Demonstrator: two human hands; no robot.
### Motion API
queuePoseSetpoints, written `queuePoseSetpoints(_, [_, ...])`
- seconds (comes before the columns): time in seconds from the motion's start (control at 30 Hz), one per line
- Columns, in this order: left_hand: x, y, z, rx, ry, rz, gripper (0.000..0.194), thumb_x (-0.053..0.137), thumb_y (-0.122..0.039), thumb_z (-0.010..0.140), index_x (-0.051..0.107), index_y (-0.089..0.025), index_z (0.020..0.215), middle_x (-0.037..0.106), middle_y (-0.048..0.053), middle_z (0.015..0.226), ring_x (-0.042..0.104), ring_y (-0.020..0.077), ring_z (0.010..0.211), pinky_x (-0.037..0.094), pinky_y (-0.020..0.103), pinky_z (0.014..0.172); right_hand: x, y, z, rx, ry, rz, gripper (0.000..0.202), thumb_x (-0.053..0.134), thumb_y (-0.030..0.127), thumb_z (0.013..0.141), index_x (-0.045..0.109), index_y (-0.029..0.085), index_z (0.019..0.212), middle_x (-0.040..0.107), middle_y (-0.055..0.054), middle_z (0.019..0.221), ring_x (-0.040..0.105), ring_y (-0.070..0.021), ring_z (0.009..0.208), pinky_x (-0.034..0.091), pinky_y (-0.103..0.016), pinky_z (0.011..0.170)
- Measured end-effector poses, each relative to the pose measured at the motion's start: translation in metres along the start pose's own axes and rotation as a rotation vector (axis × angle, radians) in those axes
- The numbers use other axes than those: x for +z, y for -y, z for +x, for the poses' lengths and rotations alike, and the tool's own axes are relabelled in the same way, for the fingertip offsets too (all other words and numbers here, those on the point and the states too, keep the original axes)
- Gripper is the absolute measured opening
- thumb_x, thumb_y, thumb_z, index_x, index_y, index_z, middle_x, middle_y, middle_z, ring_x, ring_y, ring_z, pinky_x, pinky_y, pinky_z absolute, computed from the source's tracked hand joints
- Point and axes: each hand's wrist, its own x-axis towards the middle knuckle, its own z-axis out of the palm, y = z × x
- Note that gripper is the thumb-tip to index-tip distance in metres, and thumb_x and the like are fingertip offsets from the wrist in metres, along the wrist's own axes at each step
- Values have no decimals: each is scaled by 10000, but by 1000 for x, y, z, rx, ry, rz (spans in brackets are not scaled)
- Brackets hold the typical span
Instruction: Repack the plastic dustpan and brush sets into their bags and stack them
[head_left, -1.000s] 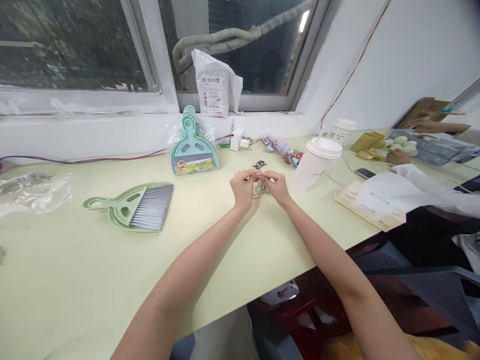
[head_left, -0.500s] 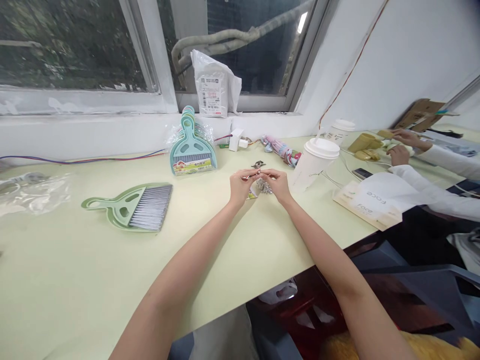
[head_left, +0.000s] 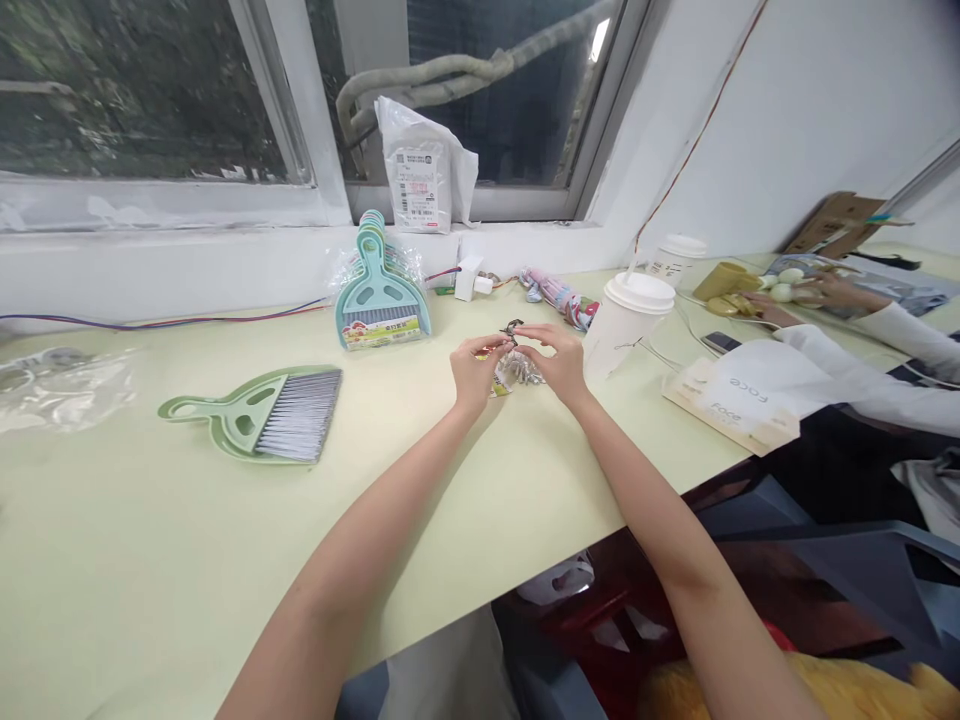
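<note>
My left hand [head_left: 475, 374] and my right hand [head_left: 559, 361] meet over the middle of the table, fingertips pinched together. Between the fingertips is something small and dark, too small to name. A dark small item [head_left: 513, 327] shows just above the fingertips; whether it is touched is unclear. Under and between the hands lies a heap of small silvery pieces [head_left: 523, 369], with a yellow-green printed card [head_left: 501, 382] beside it, partly covered by my left hand.
A green dustpan with brush [head_left: 259, 414] lies left; blue dustpans [head_left: 382, 296] stand behind. White cups [head_left: 628, 320], a folded umbrella [head_left: 559, 295] and a tissue pack [head_left: 731, 400] are to the right. Another person's hands [head_left: 844, 291] work at the far right.
The fingers of my right hand have spread and lifted a little, and more of the silvery heap shows. The other person's hands have shifted and pale round things show by them.
</note>
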Motion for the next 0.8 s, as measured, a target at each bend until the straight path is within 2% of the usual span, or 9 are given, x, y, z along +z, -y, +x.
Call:
queuePoseSetpoints(0.07, [-1,1,1,5,-3,26,64,712,-253,744,755,-252,790,732,16,828,637,169,837,498,298,765,-4,5,2,-17,-31,57,259,652,409,818,711,315,1052,662,-43,1155,584,-242,1060,501,-355,785])
queuePoseSetpoints(0.13, [-1,1,1,25,18,39,67,710,-228,742,758,-257,777,728,12,802,627,169,818,490,294,746,-6,8,4,-33,-33,99,228,661,406,813,727,315,1012,644,-42,1169,587,-233,1032,504,-369,814])
queuePoseSetpoints(0.27, [-1,2,3,62,95,9,100,696,-199,751,761,-263,791,732,15,820,606,174,832,476,295,749,-5,6,5,-38,3,126,134,668,362,815,756,320,906,656,-30,1117,589,-219,983,467,-422,933])
queuePoseSetpoints(0.4, [-1,3,6,58,186,28,105,669,-203,777,760,-255,773,731,18,816,600,176,825,452,313,806,-3,2,5,-33,-5,152,131,682,338,804,757,324,910,653,-28,1121,585,-218,979,461,-422,940])
queuePoseSetpoints(0.6, [-2,6,6,61,239,-9,115,669,-285,788,760,-234,740,730,32,785,608,184,816,435,327,840,-1,-1,5,-37,0,165,120,696,327,791,762,311,890,668,-30,1101,595,-215,986,469,-408,936])
queuePoseSetpoints(0.8, [-2,5,4,74,288,-22,135,640,-235,800,761,-211,744,728,37,764,606,184,815,427,324,830,-1,-5,6,-46,25,202,95,706,332,779,766,319,852,702,-23,1009,609,-225,1033,458,-411,950])
